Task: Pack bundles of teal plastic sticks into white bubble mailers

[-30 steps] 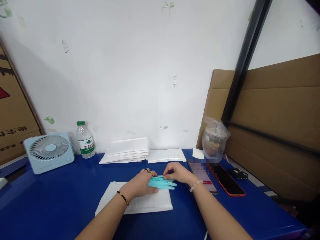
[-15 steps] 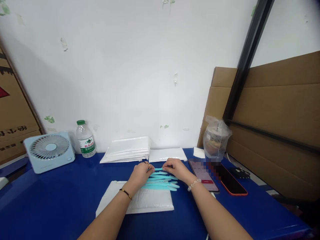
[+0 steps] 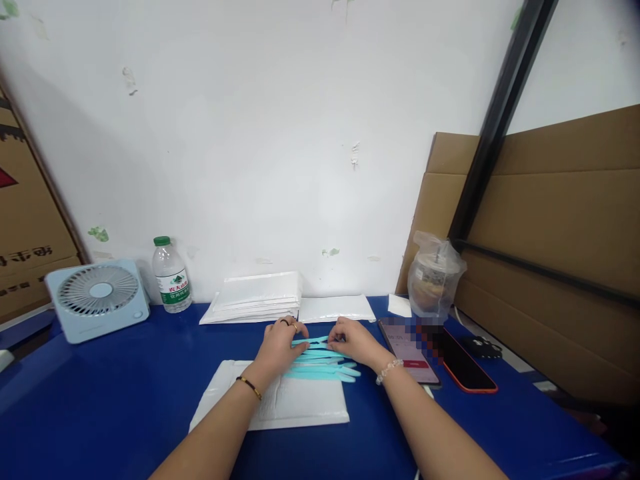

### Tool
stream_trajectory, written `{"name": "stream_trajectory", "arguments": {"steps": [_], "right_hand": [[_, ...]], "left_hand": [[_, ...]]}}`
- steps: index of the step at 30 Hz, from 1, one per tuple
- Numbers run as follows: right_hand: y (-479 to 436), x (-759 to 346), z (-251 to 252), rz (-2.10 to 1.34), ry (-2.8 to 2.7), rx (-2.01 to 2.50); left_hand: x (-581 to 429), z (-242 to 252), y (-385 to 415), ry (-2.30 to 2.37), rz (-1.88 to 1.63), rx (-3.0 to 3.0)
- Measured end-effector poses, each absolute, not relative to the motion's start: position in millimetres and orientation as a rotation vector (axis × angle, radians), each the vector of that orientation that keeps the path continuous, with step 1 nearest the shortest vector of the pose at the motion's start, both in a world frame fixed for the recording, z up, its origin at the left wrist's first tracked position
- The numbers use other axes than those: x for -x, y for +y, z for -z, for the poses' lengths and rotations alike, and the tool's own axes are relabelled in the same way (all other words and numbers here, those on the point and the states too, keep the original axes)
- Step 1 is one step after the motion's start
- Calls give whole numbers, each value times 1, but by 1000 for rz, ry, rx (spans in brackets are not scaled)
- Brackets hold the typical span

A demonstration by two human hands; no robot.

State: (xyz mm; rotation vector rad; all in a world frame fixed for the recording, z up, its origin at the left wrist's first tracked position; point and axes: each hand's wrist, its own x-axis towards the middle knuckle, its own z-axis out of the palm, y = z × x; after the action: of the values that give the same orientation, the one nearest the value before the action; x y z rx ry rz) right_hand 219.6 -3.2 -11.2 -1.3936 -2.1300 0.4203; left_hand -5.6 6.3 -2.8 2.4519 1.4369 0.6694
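Several thin turquoise sticks lie side by side on the blue table, partly over a white padded envelope. My left hand is at their left ends, thumb and index finger apart, with the thumb touching the upper sticks; nothing is gripped in it. Opposite, my right hand has its thumb and fingertips pinched together at the right end of the topmost sticks. Whether a stick is between those fingertips is too small to tell.
Behind my hands lie stacked white envelopes and a single one. A fan and water bottle stand left. Two phones and a bagged cup are on the right, beside cardboard.
My left thumb and index finger have parted from the turquoise stick that they pinched. The stick between my hands now lies lower, close to the others. My right hand has shifted slightly.
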Motion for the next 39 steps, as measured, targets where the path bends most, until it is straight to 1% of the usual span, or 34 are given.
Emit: {"name": "stream_trajectory", "arguments": {"steps": [6, 11, 14, 16, 19, 21, 25, 31, 34, 39], "right_hand": [[-2, -217, 15, -558, -2119, 1402], [-3, -230, 6, -510, -2042, 1413], [-4, -240, 0, -515, -2003, 1464], [-6, -246, -2, -606, -2021, 1485], [-10, -252, -4, -839, -2129, 1495], [-12, -252, -4, -914, -2174, 1490], [-12, -246, -2, -832, -2141, 1418], [-9, -243, -6, -502, -2102, 1445], [-11, -242, -8, -469, -2096, 1431], [-13, -232, -2, -534, -2230, 1387]], "left_hand": [[3, -2, 4, 1428, -541, -2455], [4, -7, 6, 1518, -664, -2453], [4, -6, 6, 1538, -665, -2438], [4, -4, 5, 1518, -663, -2449], [2, -3, 1, 1449, -687, -2462], [0, -3, -1, 1361, -669, -2478], [-2, -5, -3, 1290, -595, -2521], [6, -10, 5, 1487, -628, -2519], [10, -10, 7, 1504, -638, -2489], [7, -9, 3, 1409, -603, -2508]]}}
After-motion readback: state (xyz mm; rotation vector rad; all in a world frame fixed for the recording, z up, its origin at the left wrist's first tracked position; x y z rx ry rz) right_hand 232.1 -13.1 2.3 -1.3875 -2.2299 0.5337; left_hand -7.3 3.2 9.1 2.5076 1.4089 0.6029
